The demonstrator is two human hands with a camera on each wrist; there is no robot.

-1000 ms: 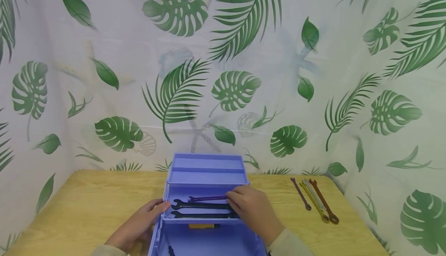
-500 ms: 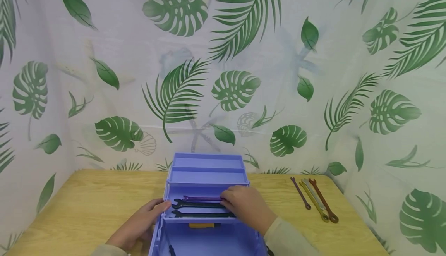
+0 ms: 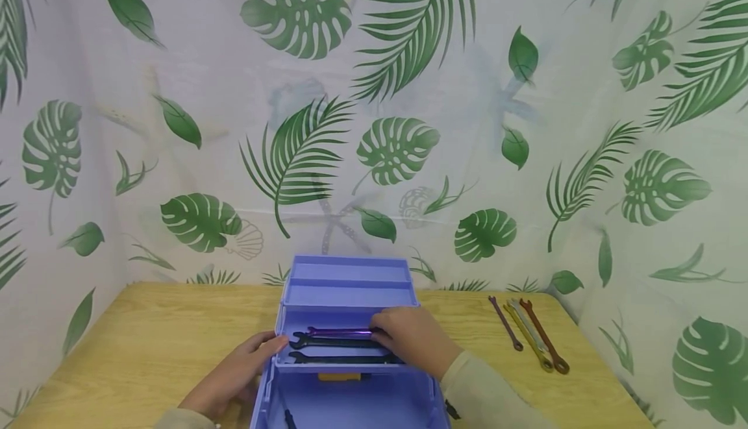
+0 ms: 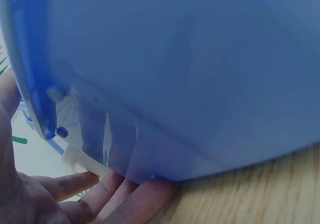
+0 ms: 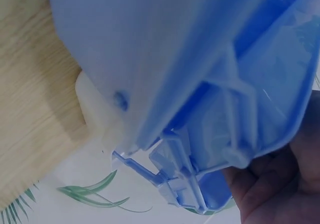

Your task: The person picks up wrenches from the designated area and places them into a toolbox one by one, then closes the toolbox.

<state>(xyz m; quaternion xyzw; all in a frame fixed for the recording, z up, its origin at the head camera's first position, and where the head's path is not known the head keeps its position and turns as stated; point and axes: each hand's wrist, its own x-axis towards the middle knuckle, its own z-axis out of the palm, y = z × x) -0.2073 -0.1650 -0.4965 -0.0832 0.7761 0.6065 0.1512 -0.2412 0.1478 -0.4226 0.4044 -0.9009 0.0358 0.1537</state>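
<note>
My left hand [image 3: 236, 372] grips the left side of an open blue toolbox [image 3: 350, 409], thumb on the rim of its upper tray [image 3: 295, 317]. In the left wrist view its fingers [image 4: 95, 196] press against the box's outer wall. My right hand [image 3: 416, 341] reaches over the tray's right end and holds the right end of a purple wrench [image 3: 339, 333]. That wrench lies level along the tray, behind a black wrench [image 3: 333, 342] and another black wrench [image 3: 336, 358]. The right hand hides all their right ends. In the right wrist view, its fingers [image 5: 260, 184] are partly behind the tray.
On the wooden table [image 3: 169, 338] to the right lie a small purple wrench [image 3: 505, 324], a yellow wrench [image 3: 528, 338], a silver wrench [image 3: 532, 326] and a copper-coloured wrench [image 3: 545, 337]. A yellow part [image 3: 339, 376] and a dark rod [image 3: 289, 418] show in the lower box.
The right hand has moved a little left, sliding the purple wrench leftward in the tray. The left hand stays on the toolbox side.
</note>
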